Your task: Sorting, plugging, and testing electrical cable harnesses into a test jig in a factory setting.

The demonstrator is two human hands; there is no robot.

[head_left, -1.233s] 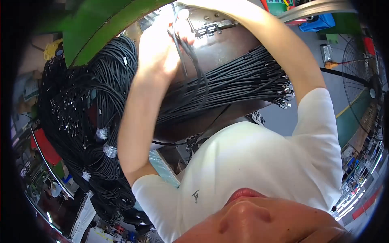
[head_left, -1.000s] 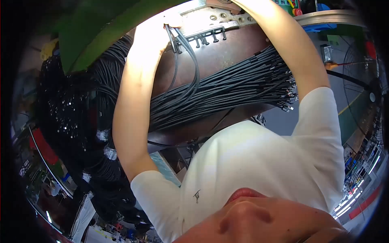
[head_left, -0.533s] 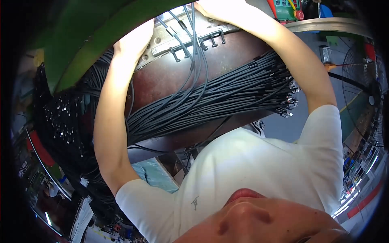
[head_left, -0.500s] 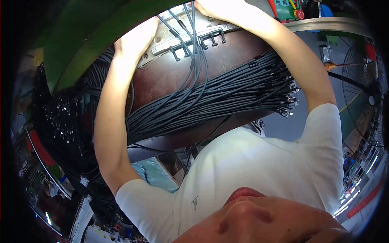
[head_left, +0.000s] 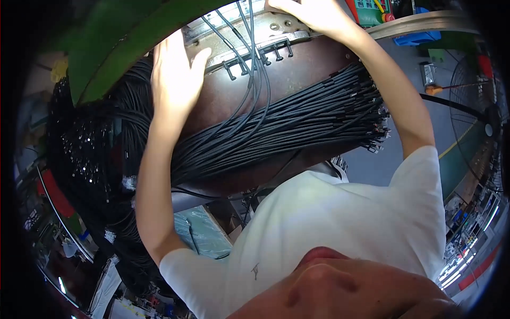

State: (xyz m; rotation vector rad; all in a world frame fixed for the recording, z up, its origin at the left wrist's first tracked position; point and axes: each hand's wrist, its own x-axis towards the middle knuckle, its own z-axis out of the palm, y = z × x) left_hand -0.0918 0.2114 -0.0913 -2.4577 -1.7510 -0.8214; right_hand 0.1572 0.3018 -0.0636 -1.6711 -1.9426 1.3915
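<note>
My left hand (head_left: 176, 74) is beside the left end of a bright metal fixture (head_left: 214, 47), its thumb spread away from the fingers and nothing in it. My right hand (head_left: 323, 17) is over the fixture's right end, a digit stretched out to the left; the picture's upper edge cuts off part of it, and I see nothing held. Several dark cables (head_left: 257, 66) run down across the fixture between my hands. Along its front edge stick out short black pegs (head_left: 277, 53). Below lies a thick bundle of dark cables (head_left: 265, 127) with metal-tipped ends on the right.
A green machine part (head_left: 122, 48) curves over the upper left. More black cables (head_left: 87, 154) hang in a mass at the left. A green control box with a red button (head_left: 389, 18) stands at the upper right, near a blue object (head_left: 417, 38). A fan (head_left: 478, 122) stands farther right.
My left hand has drawn down and back from the fixture, its thumb now showing apart. My right hand has shifted right, uncovering more of the metal. The cables stay across the fixture.
</note>
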